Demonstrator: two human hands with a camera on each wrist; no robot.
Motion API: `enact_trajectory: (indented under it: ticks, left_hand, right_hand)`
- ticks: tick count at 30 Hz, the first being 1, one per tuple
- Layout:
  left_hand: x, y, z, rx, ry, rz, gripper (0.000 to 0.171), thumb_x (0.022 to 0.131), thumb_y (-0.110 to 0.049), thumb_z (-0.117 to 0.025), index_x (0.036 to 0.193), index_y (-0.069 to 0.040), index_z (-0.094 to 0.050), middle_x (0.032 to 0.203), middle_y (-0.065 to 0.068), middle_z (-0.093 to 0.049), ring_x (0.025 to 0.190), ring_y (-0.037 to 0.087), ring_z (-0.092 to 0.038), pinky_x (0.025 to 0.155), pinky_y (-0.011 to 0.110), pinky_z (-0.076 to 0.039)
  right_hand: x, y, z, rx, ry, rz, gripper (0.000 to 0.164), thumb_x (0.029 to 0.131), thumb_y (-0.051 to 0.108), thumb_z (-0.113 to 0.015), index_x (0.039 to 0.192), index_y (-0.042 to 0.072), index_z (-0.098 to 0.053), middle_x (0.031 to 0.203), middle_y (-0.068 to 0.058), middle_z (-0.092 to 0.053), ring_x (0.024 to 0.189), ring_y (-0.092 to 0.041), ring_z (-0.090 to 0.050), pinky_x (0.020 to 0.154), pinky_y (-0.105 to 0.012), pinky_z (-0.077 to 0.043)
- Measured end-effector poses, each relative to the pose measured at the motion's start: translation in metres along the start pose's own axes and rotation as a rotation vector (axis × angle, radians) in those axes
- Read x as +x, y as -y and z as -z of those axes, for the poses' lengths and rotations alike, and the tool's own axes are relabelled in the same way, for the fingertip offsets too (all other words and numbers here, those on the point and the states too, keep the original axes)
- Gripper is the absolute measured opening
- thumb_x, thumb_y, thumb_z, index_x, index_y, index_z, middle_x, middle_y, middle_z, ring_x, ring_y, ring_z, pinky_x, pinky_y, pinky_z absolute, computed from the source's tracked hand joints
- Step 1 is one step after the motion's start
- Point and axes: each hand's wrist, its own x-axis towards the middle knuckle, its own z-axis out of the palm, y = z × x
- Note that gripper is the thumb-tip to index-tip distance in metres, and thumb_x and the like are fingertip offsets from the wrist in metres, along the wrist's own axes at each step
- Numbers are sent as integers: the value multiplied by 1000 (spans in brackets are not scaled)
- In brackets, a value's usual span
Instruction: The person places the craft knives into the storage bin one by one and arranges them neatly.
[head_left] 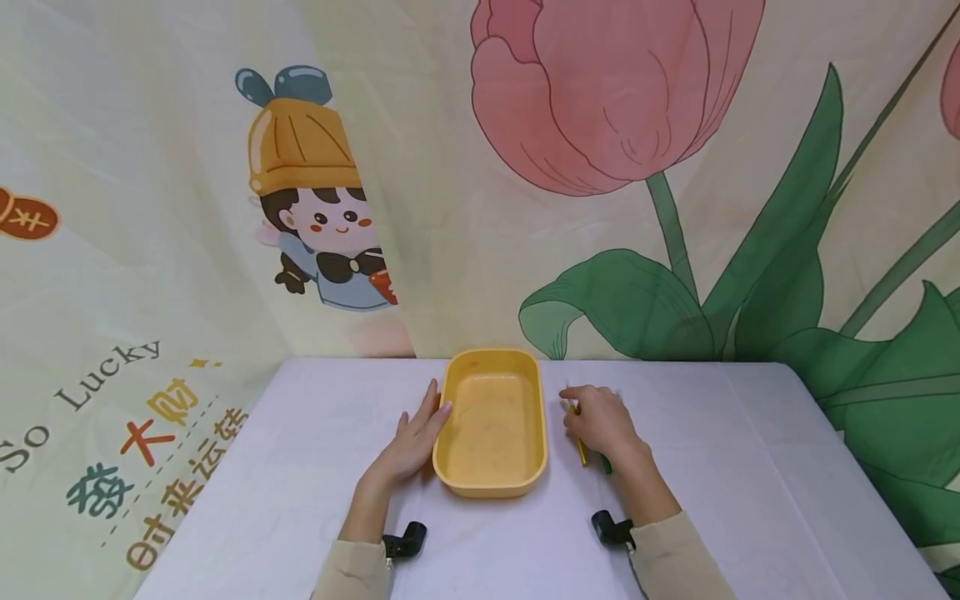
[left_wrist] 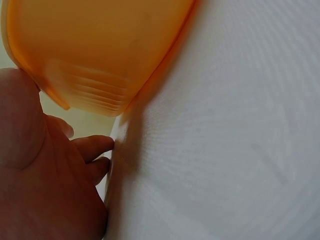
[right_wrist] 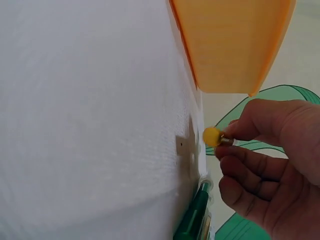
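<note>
A yellow plastic tray [head_left: 491, 490] stands on the white table. My left hand [head_left: 411, 446] holds its left side, with the thumb over the rim and the other fingers outside, spread and fairly straight. In the left wrist view, some of these fingers [left_wrist: 95, 146] reach down by the table. Right of the tray, my right hand [head_left: 600, 421] pinches a slim yellow-handled tool [right_wrist: 212, 136] between thumb and forefinger. A short metal part shows behind its rounded yellow end; the rest is hidden. Beneath this hand lies a green-handled tool [right_wrist: 192, 215], partly covered in the head view.
Behind the table [head_left: 750, 467] hangs a cloth backdrop [head_left: 450, 250] printed with a tulip and a cartoon figure. A black wrist camera [head_left: 406, 540] sits on the left wrist and another black camera [head_left: 611, 528] on the right.
</note>
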Motion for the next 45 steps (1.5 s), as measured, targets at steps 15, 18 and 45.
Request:
enact_trajectory:
  ticks: [15, 18, 45]
  left_hand:
    - [4, 3, -1, 35, -9, -44, 70, 109, -62, -28, 169, -32, -5, 175, -5, -14, 162, 25, -16, 126, 64, 15]
    - [3, 3, 0, 33, -6, -44, 68, 110, -60, -27, 168, -34, -4, 175, -6, -14, 162, 24, -16, 126, 64, 16]
    - [2, 2, 0, 52, -13, -101, 67, 109, -63, -25, 168, -38, -4, 173, -15, -13, 161, 22, -22, 126, 67, 13]
  right_hand:
    - [0, 12, 10, 185, -121, 85, 46, 88, 4, -67, 133, 12, -71, 70, 0, -60, 58, -14, -51, 51, -26, -42]
    - [-1, 15, 12, 195, -154, 90, 46, 88, 4, -66, 133, 12, -72, 73, -1, -62, 61, -15, -52, 54, -27, -44]
    - [-2, 55, 8, 363, -175, 146, 45, 87, 3, -68, 132, 10, -73, 79, -1, -67, 71, -16, -57, 60, -23, -47]
